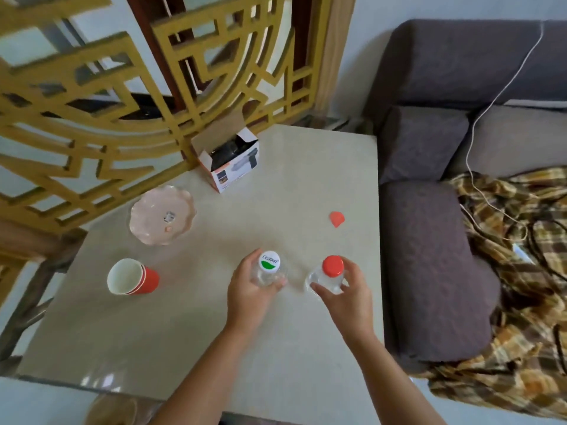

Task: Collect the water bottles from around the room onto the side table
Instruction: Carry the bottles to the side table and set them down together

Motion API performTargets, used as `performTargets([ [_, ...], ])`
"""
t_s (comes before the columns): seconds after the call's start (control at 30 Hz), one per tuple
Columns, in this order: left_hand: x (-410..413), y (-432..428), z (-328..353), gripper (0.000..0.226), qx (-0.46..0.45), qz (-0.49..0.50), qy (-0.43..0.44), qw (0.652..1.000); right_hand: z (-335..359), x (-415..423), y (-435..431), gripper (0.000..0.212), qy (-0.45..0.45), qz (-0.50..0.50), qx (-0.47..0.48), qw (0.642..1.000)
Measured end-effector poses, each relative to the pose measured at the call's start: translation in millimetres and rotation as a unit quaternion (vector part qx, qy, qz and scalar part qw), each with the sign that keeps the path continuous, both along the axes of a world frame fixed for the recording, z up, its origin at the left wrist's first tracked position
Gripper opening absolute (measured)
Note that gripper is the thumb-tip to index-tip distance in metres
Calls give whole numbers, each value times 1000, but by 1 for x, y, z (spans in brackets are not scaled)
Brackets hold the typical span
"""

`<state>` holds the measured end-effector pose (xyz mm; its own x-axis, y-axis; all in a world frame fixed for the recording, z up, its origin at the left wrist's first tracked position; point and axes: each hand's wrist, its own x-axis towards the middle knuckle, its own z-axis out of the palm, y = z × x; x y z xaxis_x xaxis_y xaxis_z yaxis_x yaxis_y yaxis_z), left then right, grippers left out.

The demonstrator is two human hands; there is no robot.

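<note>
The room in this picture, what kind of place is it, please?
Probably a living room in a home. A grey sofa with a plaid blanket stands beside the side table, and a carved wooden screen rises behind it. Each hand holds a water bottle: left, right.

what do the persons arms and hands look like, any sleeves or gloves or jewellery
Both arms are bare from the bottom edge of the view to the fingers: no sleeves in sight. The left hand and right hand wear no gloves, and no rings, watch or bracelet show on the fingers or wrists.
</note>
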<state>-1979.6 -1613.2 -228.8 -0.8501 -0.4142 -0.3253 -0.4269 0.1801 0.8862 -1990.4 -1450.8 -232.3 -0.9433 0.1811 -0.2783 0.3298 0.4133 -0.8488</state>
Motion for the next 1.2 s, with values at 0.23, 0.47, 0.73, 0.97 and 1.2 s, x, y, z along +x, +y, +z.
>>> performTargets([
  [0.23, -33, 1, -47, 64, -7, -44, -14, 999, -34, -31, -2, 61, -13, -4, -35, 999],
  [0.47, -54, 7, -56, 67, -17, -105, -6, 994, -41, -46, -4, 63, -4, 6, -63, 998],
  [0.73, -60, 1, -51, 64, 18, -139, -23, 990, -43, -48, 2, 64, 2, 46, -69, 997],
  [0.97, -58, 0, -53, 64, 4, -162, -17, 987, -42, -47, 5, 65, 3, 67, -68, 995],
  [1.2, -64, -1, -54, 66, -30, -180, -23, 983, -42, -45, 6, 66, 10, 76, -49, 996],
])
